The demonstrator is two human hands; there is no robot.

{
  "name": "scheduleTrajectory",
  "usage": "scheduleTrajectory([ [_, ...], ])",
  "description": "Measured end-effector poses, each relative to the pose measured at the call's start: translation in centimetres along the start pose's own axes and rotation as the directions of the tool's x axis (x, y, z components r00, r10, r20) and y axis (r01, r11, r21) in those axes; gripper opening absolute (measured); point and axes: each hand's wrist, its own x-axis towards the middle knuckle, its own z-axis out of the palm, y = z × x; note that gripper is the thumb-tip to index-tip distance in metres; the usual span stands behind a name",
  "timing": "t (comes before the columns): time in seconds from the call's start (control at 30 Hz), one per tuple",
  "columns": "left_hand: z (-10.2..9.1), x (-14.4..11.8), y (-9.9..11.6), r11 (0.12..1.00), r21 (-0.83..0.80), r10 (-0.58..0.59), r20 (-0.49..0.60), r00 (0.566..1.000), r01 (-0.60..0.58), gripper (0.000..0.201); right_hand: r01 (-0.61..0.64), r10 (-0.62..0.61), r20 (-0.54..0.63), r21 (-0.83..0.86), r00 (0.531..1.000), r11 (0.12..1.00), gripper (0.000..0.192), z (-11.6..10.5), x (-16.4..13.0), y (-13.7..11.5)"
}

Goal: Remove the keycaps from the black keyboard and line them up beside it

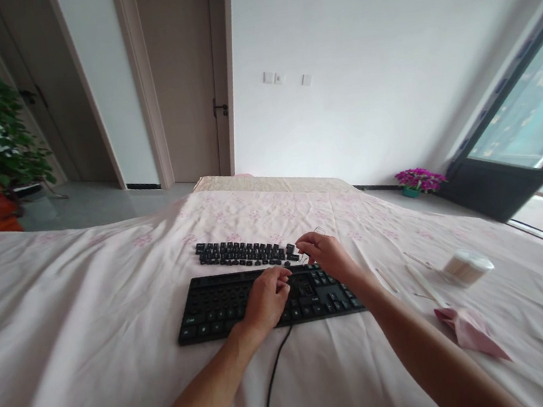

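Both hands curled: left hand (265, 299) on keyboard (215, 306), right hand (326, 254) at loose keycaps (243, 252).

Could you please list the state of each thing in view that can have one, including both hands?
keyboard: flat on the sheet, some keycaps off.
loose keycaps: laid in rows behind the keyboard.
left hand: resting on the keyboard, fingers curled.
right hand: pinching something small; unclear what.
swab tub: lying on its side.
door: shut.
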Motion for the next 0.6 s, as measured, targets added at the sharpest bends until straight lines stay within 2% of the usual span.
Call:
scheduleTrajectory([
  [0.2,0.2,-0.3,0.5,0.996,0.084,0.034,0.027,0.999,-0.036,0.033,-0.065,0.049,0.097,0.171,0.994,0.983,0.021,0.0,-3.1,1.0],
  [0.4,0.0,-0.6,1.4,0.983,0.176,0.04,0.091,0.995,-0.056,0.034,-0.017,-0.005,0.106,0.203,0.994,0.979,0.024,0.9,-4.6,0.6],
  [0.6,0.0,-0.6,1.3,0.972,0.216,0.058,0.135,0.989,-0.087,0.038,0.038,-0.064,0.12,0.211,0.991,0.977,0.022,1.1,-5.0,0.4],
])
